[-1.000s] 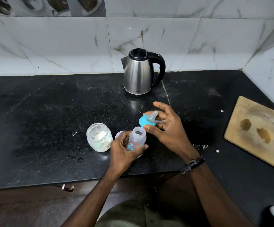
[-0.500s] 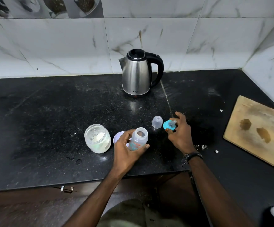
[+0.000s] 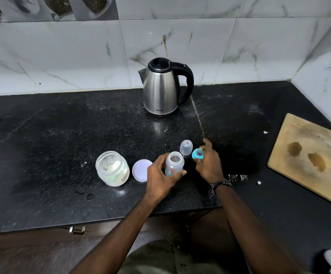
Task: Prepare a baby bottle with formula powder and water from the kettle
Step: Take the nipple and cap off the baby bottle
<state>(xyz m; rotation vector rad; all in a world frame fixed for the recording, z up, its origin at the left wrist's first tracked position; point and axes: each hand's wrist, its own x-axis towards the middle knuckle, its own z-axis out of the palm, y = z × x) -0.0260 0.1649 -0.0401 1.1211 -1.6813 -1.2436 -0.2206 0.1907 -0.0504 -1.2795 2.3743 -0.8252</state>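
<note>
Below frame centre, the left hand [image 3: 161,176] is gripping the open bottle [image 3: 174,164] upright; the right hand [image 3: 208,162] is pinching the teal teat ring [image 3: 198,154]. Jar [image 3: 112,168] and kettle [image 3: 161,89] standing apart: an unsteadied bottle risks tipping, spilling powder.

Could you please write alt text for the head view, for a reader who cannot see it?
A person's left hand grips an open baby bottle on a black counter while the right hand holds its blue teat ring. An open powder jar, lilac lid and clear cap stand nearby; a steel kettle stands behind.
</note>
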